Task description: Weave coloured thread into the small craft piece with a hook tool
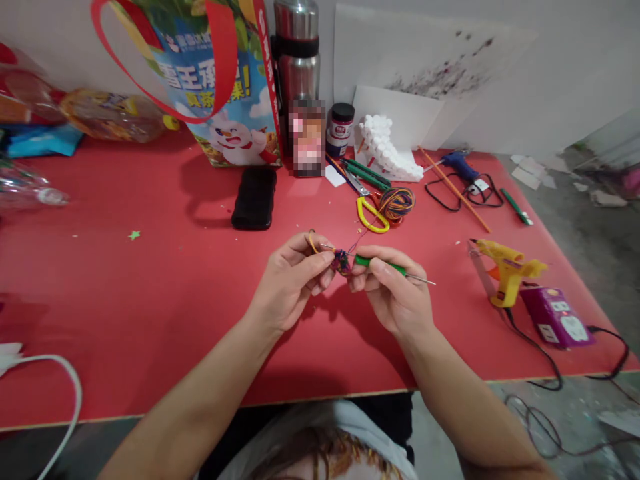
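Above the red worktop, mid-stitch, the left hand pinches the small multicoloured yarn piece while the right hand grips the green-handled crochet hook, likely needing steady yarn tension.

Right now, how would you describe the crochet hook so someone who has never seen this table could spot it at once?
Start at the red table, then go to the two hands meeting near its middle. The crochet hook is the thin metal rod with a green grip pinched in the right hand, its tip in the small multicoloured yarn piece held by the left hand. The other green tools lie flat farther back.
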The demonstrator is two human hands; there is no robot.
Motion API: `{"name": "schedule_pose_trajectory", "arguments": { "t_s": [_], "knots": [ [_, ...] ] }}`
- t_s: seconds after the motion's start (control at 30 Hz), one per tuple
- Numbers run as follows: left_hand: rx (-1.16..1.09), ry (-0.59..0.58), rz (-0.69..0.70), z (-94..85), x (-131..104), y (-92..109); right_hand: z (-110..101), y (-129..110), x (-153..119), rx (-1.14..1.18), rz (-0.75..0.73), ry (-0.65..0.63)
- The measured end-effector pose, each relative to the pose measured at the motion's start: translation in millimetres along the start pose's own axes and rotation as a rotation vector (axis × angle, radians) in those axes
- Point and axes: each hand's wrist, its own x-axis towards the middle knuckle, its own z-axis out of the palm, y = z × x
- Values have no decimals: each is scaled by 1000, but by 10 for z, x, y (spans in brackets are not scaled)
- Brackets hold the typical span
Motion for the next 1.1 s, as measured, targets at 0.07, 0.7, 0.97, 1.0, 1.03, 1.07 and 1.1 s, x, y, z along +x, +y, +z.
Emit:
{"name": "schedule_pose_trajectory", "arguments": {
  "t_s": [0.07, 0.7, 0.97, 1.0, 1.03, 1.07, 1.1],
  "knots": [
    [10, 8, -4, 2, 2, -2, 10, -1, 0, -9, 4, 7],
    [-23, 41, -21, 51, 5, -19, 45, 72, 63, 175, 92, 3],
    [-48, 21, -7, 69, -3, -37, 69, 100, 69, 269, 130, 12],
    [-47, 17, -5, 62, -2, -37, 74, 97, 75, 279, 137, 13],
    [-44, 11, -2, 55, 1, -37, 76, 92, 78, 281, 140, 13],
    [-39, 6, 3, 49, 3, -37, 77, 87, 79, 275, 136, 14],
    [-32, 3, 9, 44, 6, -38, 75, 81, 78, 261, 126, 16]
  ]
}}
